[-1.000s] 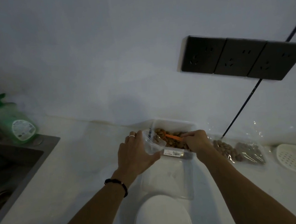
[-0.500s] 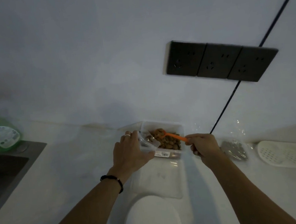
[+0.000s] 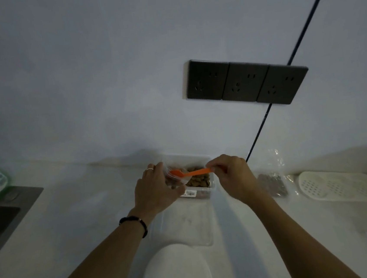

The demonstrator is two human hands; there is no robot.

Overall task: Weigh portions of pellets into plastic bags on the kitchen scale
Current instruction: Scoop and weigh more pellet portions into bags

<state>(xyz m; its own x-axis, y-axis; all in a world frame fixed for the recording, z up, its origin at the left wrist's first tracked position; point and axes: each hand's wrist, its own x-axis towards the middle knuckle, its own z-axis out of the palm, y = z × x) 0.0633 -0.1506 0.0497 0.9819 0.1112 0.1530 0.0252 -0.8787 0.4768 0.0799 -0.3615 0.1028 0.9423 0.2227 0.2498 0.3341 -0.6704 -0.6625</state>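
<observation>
The right hand pinches the handle end of an orange spoon. Its long axis runs nearly level, the bowl pointing to nine o'clock — straight at the mouth of a small clear bag. The left hand is curled around that bag and grips it, holding it over the left edge of the tub of pellets. The bowl sits at the bag's opening; whether it is loaded cannot be told. The likely next move is tipping the spoon into the bag. The scale waits on the counter at six o'clock, bare.
</observation>
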